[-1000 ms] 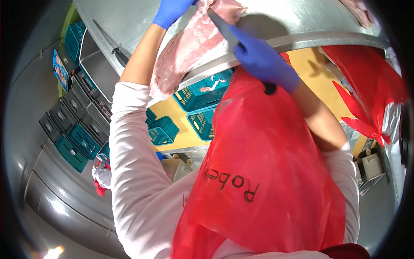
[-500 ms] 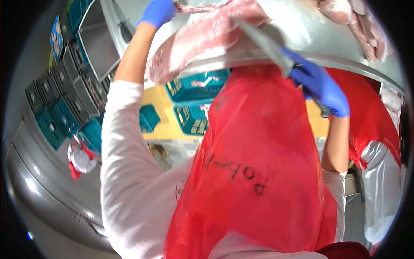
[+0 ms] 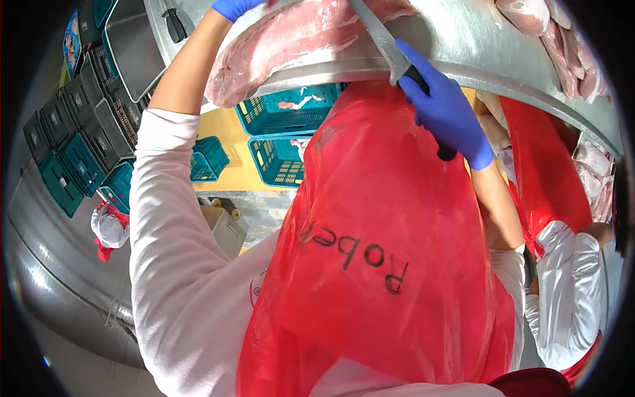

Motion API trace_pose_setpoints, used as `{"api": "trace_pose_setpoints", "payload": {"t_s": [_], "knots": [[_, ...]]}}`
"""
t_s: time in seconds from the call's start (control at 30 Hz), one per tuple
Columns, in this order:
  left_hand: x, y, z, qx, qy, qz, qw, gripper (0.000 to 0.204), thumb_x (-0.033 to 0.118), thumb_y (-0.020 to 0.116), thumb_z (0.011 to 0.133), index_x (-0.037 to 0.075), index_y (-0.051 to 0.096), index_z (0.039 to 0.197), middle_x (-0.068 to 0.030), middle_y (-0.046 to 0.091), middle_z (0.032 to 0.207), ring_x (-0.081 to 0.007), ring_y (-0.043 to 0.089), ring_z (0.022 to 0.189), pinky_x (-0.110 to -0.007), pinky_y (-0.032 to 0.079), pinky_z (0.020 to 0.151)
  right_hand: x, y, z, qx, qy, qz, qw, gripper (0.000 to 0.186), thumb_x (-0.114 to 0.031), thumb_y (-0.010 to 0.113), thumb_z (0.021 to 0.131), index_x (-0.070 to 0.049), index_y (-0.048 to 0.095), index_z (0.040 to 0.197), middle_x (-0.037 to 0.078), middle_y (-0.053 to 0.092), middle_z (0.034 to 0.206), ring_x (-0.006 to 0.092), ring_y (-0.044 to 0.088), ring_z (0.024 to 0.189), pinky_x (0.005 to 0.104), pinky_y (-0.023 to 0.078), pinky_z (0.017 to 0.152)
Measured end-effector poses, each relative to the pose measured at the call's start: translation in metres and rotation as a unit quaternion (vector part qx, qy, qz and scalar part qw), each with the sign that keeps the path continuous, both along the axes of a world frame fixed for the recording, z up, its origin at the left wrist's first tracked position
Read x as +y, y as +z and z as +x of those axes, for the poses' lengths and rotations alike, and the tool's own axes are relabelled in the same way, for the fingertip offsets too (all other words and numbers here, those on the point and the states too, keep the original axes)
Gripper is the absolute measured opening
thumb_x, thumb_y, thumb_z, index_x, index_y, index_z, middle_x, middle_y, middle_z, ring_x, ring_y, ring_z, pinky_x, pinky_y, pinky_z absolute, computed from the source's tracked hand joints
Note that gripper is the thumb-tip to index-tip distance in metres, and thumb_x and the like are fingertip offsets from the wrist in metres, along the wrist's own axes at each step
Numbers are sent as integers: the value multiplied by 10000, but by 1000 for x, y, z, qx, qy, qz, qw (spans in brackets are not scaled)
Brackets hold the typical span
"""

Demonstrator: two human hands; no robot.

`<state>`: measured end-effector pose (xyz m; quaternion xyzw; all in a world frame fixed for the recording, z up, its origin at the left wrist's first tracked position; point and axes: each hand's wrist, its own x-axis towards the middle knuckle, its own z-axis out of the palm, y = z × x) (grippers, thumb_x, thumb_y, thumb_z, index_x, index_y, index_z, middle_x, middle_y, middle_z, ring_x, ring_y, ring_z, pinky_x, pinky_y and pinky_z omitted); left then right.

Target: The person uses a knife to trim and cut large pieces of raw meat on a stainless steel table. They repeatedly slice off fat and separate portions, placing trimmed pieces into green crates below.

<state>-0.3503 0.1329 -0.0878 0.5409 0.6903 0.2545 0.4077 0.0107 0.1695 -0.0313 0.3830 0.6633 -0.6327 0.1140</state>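
One knife gripped in right hand | extends over pink meat | left hand partly cut off, hold unclear

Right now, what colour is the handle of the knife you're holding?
The knife's handle is black, clearest in the head view.

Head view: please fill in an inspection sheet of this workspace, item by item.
Surface: shiny metal table.
Work items: long piece of meat, left end past the table's near edge; knife, blade overlapping the meat in view, tip out of frame.
Clutter: second, black-handled knife at left; more meat pieces at right.
Hands: right hand grips the knife; left hand partly out of frame, its hold unclear.
Cables: nothing seen.
Surroundings: teal crates below the table; dark crates at left; co-workers on both sides.
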Motion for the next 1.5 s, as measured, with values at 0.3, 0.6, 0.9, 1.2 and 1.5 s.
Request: {"api": "trace_pose_setpoints", "payload": {"t_s": [0.3,0.6,0.9,1.2,1.5], "knots": [[-51,121,53,62,189,-86,976,321,350,595,977,35,646,944,-48,579,749,-126,543,600,-292,459,538,34,-24,-39,40,-127,58,989,559,-247,578,998,-121,412,1517,56,606,830,108,547,566,275,474,522],[-247,49,112,-77,557,14,827,413,370,537,1049,-3,667,929,18,533,648,-55,491,516,-244,381,479,36,-21,-47,20,-64,-1,998,465,-201,587,1015,-74,476,1448,22,554,803,84,491,531,241,401,477],[-377,-107,175,287,513,3,809,274,198,601,959,0,599,1149,-210,627,1087,-333,609,998,-432,481,858,38,-13,-64,51,2,23,998,619,-168,566,1027,-183,295,1584,44,586,822,83,496,545,260,437,500],[-150,-29,43,292,147,-33,944,855,362,858,701,93,475,1417,-208,603,1267,-399,578,1181,-462,447,1037,51,-19,-31,6,-79,128,989,638,-207,570,1013,-150,287,1581,86,633,805,130,572,562,312,501,550],[-108,-42,14,333,32,0,942,828,329,848,686,93,470,1384,-175,589,1226,-381,569,1133,-484,472,929,30,-52,33,27,-6,234,972,597,-164,583,960,-149,392,1526,215,661,841,389,669,721,445,523,676]]}}
